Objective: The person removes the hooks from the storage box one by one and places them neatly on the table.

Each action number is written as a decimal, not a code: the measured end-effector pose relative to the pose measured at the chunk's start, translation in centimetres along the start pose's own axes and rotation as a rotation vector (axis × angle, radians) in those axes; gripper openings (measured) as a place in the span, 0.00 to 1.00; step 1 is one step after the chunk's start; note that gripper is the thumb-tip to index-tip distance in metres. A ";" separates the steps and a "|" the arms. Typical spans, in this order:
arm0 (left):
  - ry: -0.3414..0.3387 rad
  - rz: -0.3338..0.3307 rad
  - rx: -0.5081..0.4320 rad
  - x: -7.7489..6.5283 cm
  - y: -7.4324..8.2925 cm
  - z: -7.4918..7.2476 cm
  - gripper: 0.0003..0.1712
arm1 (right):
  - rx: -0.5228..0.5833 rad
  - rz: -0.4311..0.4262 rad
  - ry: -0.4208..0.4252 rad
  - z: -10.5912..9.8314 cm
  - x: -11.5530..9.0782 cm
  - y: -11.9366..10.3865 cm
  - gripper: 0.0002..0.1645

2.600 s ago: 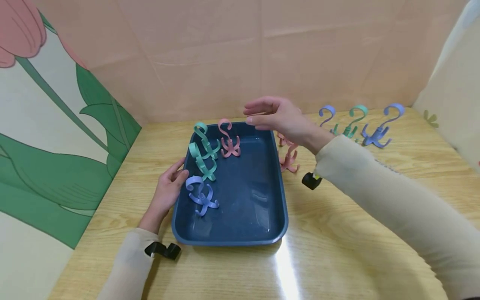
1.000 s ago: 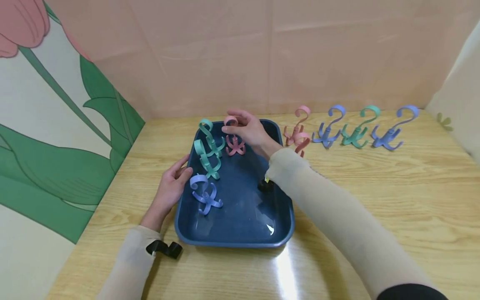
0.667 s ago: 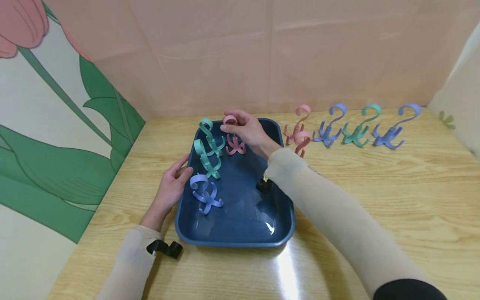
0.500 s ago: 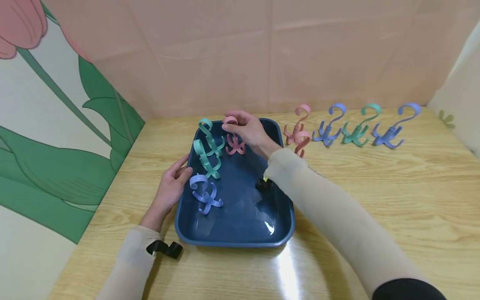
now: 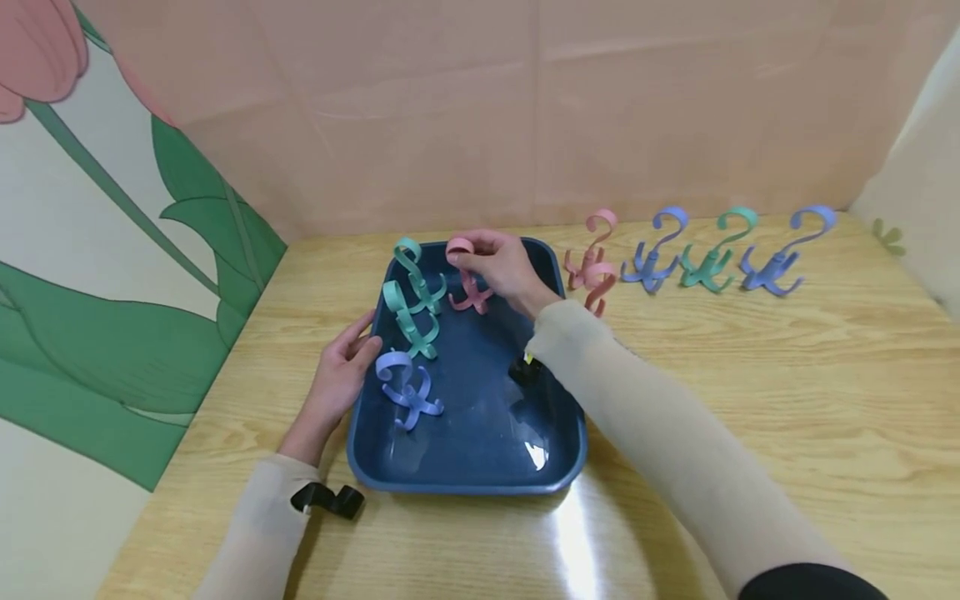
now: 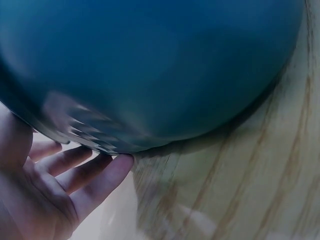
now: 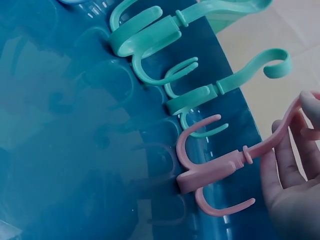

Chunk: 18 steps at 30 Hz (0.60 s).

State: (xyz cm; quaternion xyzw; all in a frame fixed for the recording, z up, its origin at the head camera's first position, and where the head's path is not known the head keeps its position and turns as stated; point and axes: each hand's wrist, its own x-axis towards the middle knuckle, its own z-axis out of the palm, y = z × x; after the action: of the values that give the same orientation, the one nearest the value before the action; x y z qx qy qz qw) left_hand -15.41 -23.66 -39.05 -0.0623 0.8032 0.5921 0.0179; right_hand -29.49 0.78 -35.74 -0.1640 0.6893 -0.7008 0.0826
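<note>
In the head view my left hand holds the left side of a dark blue plastic tray, thumb at the rim. The left wrist view shows its fingers against the tray's outer wall. My right hand reaches over the tray's far end and pinches the curved top of a pink rotating hook. That hook's prongs hang over the tray floor in the right wrist view. Beside it, two green hooks lean on the left wall, with a purple-blue hook nearer me.
Right of the tray, along the back of the wooden table, stand two pink hooks, a blue hook, a green hook and another blue hook. A pink-covered wall rises behind.
My right hand came from above the tray's right side to the pink hook inside and took hold of its top. Most recently the hook has tilted slightly. My left hand has stayed at the tray.
</note>
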 end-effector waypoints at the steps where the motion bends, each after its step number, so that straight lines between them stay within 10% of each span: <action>1: 0.001 -0.001 -0.002 0.0 0.0 0.0 0.29 | -0.014 -0.007 -0.004 0.0 0.0 0.0 0.15; 18: 0.007 0.003 0.016 -0.1 0.0 0.0 0.29 | -0.085 -0.046 -0.076 -0.6 -0.5 0.1 0.11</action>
State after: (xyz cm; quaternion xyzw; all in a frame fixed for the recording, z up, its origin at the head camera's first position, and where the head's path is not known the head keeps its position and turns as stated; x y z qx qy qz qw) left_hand -15.35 -23.61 -39.00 -0.0632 0.8080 0.5855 0.0146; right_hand -29.18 1.49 -35.89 -0.2098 0.7109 -0.6658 0.0855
